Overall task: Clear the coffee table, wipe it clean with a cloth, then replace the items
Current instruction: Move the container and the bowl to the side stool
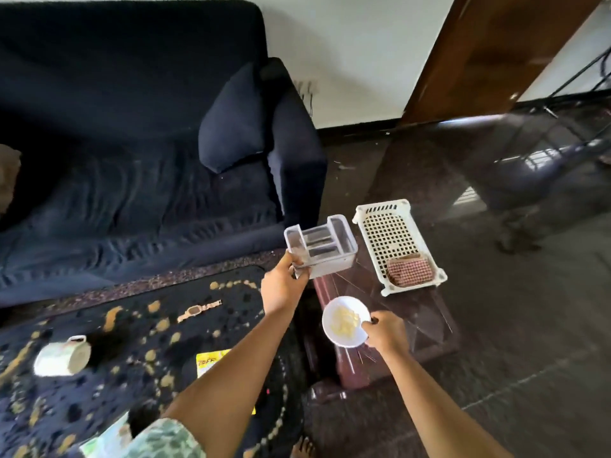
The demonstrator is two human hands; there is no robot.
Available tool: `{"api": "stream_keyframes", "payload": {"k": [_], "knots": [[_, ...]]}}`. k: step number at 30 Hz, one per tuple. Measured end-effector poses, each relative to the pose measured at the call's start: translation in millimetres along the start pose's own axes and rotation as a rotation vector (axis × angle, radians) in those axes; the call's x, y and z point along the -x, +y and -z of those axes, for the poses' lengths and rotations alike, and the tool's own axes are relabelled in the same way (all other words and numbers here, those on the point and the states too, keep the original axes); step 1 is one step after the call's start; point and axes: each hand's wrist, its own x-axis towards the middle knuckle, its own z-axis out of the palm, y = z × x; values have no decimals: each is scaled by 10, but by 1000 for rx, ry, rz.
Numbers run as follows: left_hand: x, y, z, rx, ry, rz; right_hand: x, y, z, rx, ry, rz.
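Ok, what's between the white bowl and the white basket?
Nothing: in the head view only bare brown tabletop shows between the white bowl and the white basket.

Our bare forearms reach up from six o'clock. Our left hand grips the corner of a clear container; our right hand, at its four o'clock, pinches the rim of a white bowl.

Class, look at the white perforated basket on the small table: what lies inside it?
A red-and-white checked cloth lies at the near end of the white basket; the rest shows only its bare perforated floor. Anything under the cloth is covered and cannot be seen.
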Motion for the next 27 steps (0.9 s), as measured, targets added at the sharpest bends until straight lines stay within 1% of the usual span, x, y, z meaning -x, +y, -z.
{"api": "stream_keyframes", "payload": {"k": [5,12,14,16,17,19,21,22,24,27], "knots": [[-186,20,-690,-38,-55,37,-425,215,64,-30,5,-64],[-184,-176,-1094,-56,-203,83,-636,377,-26,-69,-19,-131],[-134,-195,-1101,15,-272,109,-651,405,-32,-68,-28,-140],[-97,-173,-1070,112,-279,140,-665,421,-44,-95,-36,-152],[-114,-136,-1062,136,-252,190,-686,443,-58,-118,-39,-164],[-265,-119,-1087,197,-177,352,-723,472,-95,-143,-46,-179],[-459,-125,-1150,282,-181,513,-764,504,-131,-167,-48,-181],[-538,-136,-1184,307,-202,560,-777,508,-140,-180,-47,-182],[-630,-144,-1241,342,-229,610,-807,537,-157,-201,-54,-196],[-638,-105,-1263,364,-217,615,-817,558,-174,-258,-56,-236]]}}
